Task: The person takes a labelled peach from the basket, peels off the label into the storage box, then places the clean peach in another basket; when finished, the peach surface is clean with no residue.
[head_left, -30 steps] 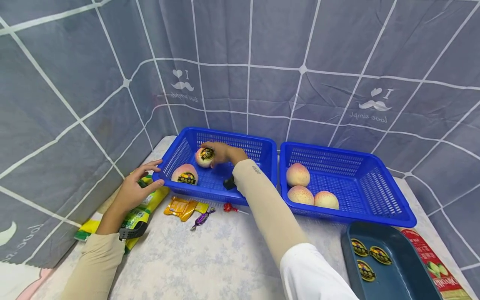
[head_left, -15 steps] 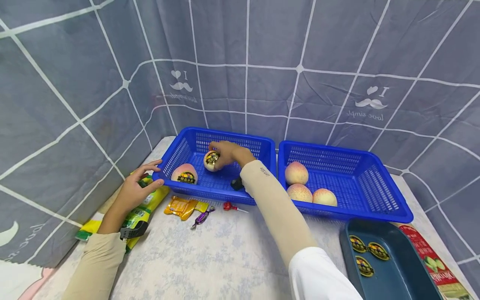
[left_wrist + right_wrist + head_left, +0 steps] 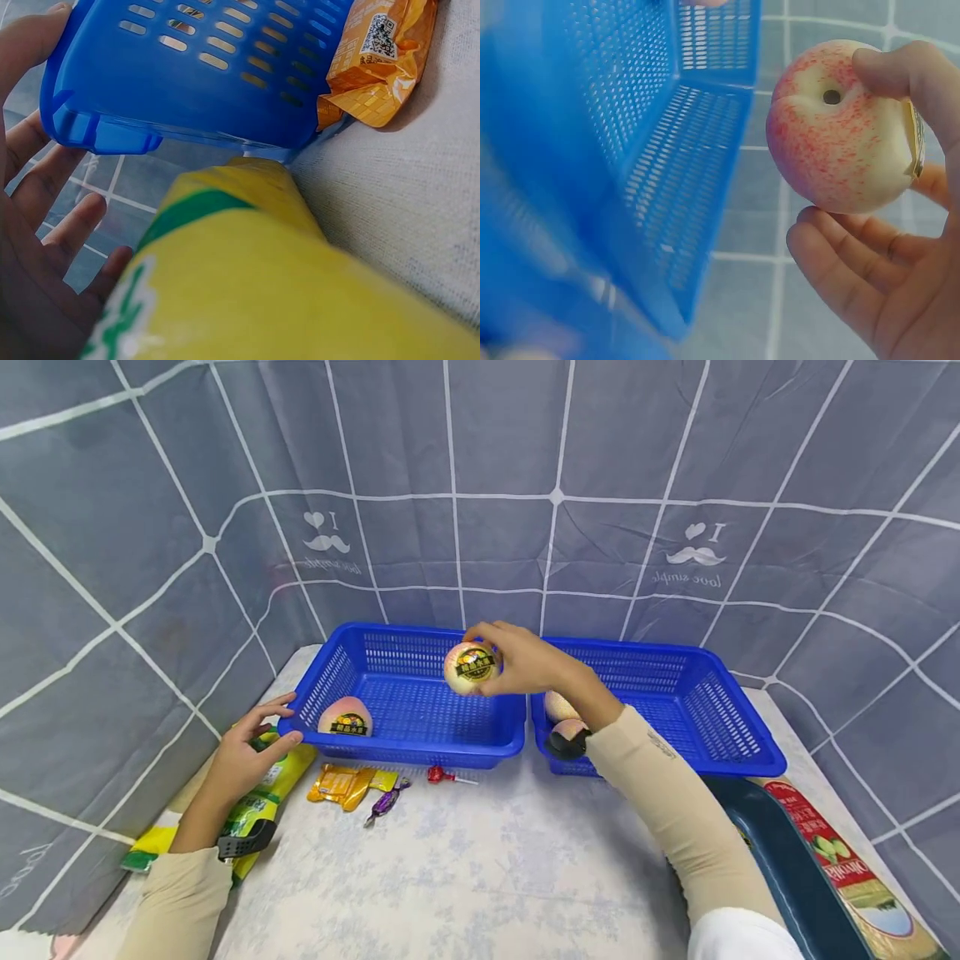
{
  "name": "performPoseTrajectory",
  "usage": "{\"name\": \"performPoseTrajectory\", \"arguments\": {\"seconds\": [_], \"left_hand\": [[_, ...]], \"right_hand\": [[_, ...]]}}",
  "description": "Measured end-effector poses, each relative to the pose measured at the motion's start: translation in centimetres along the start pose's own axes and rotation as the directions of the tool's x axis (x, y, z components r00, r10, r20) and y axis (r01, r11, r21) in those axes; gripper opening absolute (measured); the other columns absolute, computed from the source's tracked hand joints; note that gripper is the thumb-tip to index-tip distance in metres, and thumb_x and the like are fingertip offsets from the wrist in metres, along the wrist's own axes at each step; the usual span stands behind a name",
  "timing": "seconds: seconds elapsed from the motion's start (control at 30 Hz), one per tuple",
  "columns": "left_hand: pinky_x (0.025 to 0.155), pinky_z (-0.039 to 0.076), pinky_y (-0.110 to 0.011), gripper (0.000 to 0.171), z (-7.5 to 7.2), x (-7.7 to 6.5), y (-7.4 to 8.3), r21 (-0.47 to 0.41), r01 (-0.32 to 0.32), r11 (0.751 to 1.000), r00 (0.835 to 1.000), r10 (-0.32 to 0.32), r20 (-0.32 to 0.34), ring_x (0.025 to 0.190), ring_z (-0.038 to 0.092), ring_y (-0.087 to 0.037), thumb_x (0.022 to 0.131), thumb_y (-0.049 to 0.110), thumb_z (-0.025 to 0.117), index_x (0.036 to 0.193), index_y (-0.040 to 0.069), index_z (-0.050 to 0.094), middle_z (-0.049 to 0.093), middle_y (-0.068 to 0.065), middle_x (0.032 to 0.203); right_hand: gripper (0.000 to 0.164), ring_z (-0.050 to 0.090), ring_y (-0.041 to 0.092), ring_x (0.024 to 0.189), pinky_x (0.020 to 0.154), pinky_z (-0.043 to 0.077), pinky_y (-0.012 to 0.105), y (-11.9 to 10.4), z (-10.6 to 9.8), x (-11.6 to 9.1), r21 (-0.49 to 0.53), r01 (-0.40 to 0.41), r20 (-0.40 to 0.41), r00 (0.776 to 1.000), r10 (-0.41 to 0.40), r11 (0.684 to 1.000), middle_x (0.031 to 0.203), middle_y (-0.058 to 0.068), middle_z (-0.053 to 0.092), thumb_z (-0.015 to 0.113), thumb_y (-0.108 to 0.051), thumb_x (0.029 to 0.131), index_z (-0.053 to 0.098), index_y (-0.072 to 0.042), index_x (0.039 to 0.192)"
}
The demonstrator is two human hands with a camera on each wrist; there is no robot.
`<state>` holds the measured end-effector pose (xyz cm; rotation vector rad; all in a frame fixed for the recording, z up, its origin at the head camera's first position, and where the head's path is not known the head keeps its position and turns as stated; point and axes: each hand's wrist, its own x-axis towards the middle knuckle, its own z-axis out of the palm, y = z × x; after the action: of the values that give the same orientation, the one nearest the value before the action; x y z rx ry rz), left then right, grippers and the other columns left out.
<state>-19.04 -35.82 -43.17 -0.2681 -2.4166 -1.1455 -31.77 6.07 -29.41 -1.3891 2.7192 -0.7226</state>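
Note:
My right hand [image 3: 525,660] grips a pale peach [image 3: 472,667] with a black-and-gold label, raised over the right end of the left blue basket [image 3: 420,750]. In the right wrist view the thumb lies on top of this peach [image 3: 840,135], fingers beneath, and a small dark hole shows in it. Another labelled peach [image 3: 347,718] rests in that basket's near left corner. My left hand [image 3: 243,756] touches the same basket's left corner with thumb and forefinger; in the left wrist view its other fingers spread away from the basket wall [image 3: 187,82].
A second blue basket [image 3: 720,693] on the right holds peaches, partly hidden by my right arm. Orange candy packets [image 3: 341,785], a purple candy [image 3: 386,802] and a red lollipop [image 3: 438,774] lie in front. A yellow-green bag [image 3: 258,806] is at left, a dark teal tray [image 3: 802,893] at right.
My right hand has lifted the labelled peach from the left basket's floor and carried it rightward. The left hand stays at the basket corner. The head view has turned slightly right.

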Motion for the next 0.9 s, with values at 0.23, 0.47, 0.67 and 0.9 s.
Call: {"name": "performPoseTrajectory", "arguments": {"seconds": [0.23,0.47,0.67,0.9], "left_hand": [[0.091,0.037,-0.014,0.031,-0.3,-0.4,0.3,0.005,-0.004,1.0,1.0,0.004,-0.015,0.127,0.039,0.011,0.095,0.013,0.071,0.123,0.004,0.06,0.051,-0.007,0.15],[0.088,0.037,-0.011,0.033,-0.8,-0.9,0.7,-0.021,0.008,1.0,0.999,-0.009,-0.033,0.127,0.039,0.01,0.096,0.01,0.07,0.125,0.001,0.058,0.05,0.002,0.151],[0.088,0.036,-0.01,0.037,-0.6,-0.9,0.5,-0.01,0.04,0.999,0.999,-0.04,-0.014,0.13,0.036,0.01,0.097,0.013,0.07,0.129,0.002,0.057,0.048,0.005,0.153],[0.089,0.037,-0.008,0.035,0.4,0.0,1.5,-0.031,0.012,0.999,1.0,-0.012,-0.003,0.127,0.039,0.01,0.097,0.013,0.069,0.127,0.0,0.057,0.049,0.002,0.152]], "right_hand": [[0.065,0.055,0.017,0.095,0.074,0.056,0.036,-1.3,0.5,-9.7,0.043,0.006,-0.038,0.999,-0.004,0.999,0.112,0.001,0.058,0.088,-0.027,0.076,0.058,-0.014,0.132],[0.064,0.055,0.011,0.097,0.073,0.054,0.029,-2.8,3.2,-17.0,0.1,-0.055,0.124,0.991,0.043,0.993,0.115,-0.007,0.058,0.088,-0.024,0.076,0.056,-0.019,0.131],[0.061,0.054,0.011,0.093,0.074,0.051,0.027,-1.9,5.5,-19.5,0.107,-0.097,0.209,0.975,0.073,0.99,0.111,-0.006,0.056,0.087,-0.021,0.075,0.056,-0.017,0.127],[0.061,0.056,0.012,0.092,0.079,0.05,0.032,0.0,6.6,-20.5,0.094,-0.254,0.217,0.949,0.23,0.963,0.103,-0.006,0.056,0.084,-0.045,0.08,0.054,-0.016,0.125]]}}
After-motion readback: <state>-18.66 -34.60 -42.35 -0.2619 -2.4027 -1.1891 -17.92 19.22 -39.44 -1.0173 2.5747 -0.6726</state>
